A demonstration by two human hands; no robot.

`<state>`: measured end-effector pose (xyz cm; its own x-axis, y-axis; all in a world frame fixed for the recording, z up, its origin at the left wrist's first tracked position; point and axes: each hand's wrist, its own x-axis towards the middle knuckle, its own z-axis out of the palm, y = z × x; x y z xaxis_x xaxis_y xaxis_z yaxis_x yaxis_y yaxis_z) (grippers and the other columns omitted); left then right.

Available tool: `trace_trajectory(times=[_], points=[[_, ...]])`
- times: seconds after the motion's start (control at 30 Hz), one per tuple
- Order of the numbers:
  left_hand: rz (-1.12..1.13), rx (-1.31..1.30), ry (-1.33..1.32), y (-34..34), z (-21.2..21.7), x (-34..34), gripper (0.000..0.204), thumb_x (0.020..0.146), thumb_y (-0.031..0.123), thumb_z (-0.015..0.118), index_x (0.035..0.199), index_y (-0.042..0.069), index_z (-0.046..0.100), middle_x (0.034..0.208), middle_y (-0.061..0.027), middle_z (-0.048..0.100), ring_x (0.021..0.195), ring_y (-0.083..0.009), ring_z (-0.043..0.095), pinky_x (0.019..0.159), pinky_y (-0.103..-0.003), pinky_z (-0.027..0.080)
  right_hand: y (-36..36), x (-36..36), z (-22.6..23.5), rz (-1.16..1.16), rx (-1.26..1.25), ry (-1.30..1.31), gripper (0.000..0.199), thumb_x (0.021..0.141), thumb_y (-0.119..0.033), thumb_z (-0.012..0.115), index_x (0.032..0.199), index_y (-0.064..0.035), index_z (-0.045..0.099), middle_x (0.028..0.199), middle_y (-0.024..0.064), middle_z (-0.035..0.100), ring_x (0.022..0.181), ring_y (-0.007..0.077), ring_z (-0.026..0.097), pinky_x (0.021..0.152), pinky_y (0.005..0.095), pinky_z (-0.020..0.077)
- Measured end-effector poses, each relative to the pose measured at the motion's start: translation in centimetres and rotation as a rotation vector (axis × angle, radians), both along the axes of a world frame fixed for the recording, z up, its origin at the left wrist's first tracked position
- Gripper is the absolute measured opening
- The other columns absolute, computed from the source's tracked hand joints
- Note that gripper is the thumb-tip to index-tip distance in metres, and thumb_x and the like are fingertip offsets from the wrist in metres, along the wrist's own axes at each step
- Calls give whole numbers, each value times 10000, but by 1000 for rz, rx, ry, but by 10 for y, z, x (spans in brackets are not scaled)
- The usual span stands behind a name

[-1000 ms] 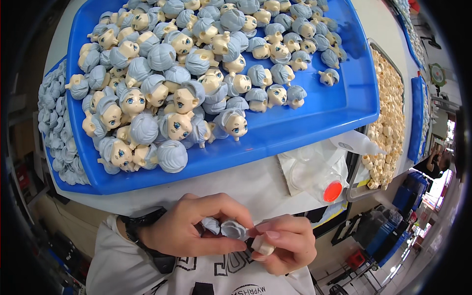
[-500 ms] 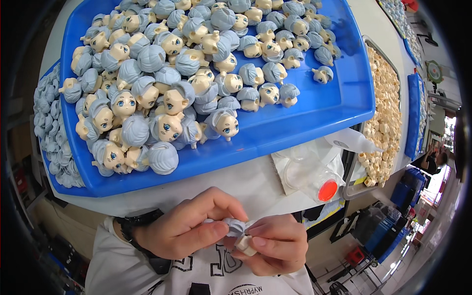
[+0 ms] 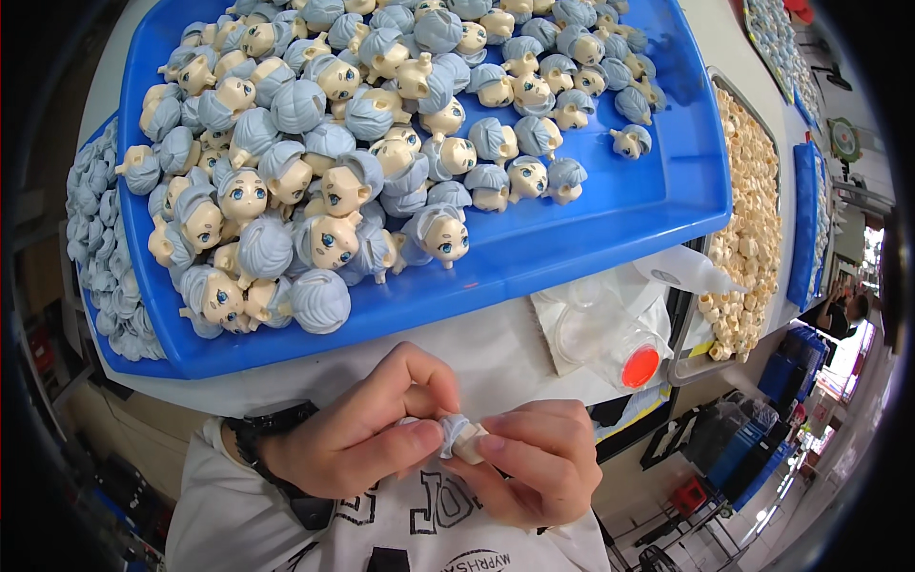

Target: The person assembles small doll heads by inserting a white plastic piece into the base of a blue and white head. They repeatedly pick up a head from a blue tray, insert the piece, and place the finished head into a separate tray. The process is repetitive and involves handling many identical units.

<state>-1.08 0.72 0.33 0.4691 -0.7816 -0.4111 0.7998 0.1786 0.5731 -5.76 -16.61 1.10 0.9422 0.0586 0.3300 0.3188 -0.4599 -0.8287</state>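
Observation:
In front of my chest, my left hand (image 3: 367,434) pinches a small pale blue-grey doll hair piece (image 3: 451,432) between thumb and fingers. Facing it, my right hand (image 3: 545,458) grips a cream doll head piece (image 3: 471,446) by its side. The two pieces touch, with the hair piece against the head piece's left side; how deeply they fit is hidden by my fingers. Beyond my hands stands a large blue tray (image 3: 534,286), heaped with doll heads (image 3: 445,238) that wear the same blue-grey hair and have painted blue eyes.
Loose hair pieces (image 3: 100,253) fill another blue tray at the left. On the right, a metal tray holds many cream pieces (image 3: 748,210). Between lie a white squeeze bottle (image 3: 681,270) and a clear plastic container with a red disc (image 3: 640,366). A person (image 3: 843,310) is far off right.
The hair piece and the head piece have come together; before, they were tilted with a gap between them. My left fingers have lifted and curled slightly. The view has shifted a little.

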Motion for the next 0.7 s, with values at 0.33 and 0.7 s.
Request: trace_trajectory(times=[0.33, 0.7], points=[[-78, -13, 55, 1, 6, 7, 302, 905, 144, 350, 1171, 1, 337, 1032, -84, 509, 667, -38, 418, 582, -185, 365, -1, 0, -3, 44, 70, 28, 387, 540, 11, 728, 910, -8, 618, 841, 84, 594, 672, 199, 560, 581, 268, 446], [102, -178, 231, 2, -10, 1, 340, 910, 274, 414, 1120, 11, 366, 869, -134, 532, 802, -158, 507, 697, -263, 415, -9, -3, -3, 86, 261, -122, 243, 594, -9, 688, 825, 18, 619, 787, 122, 598, 596, 190, 562, 498, 252, 435]])
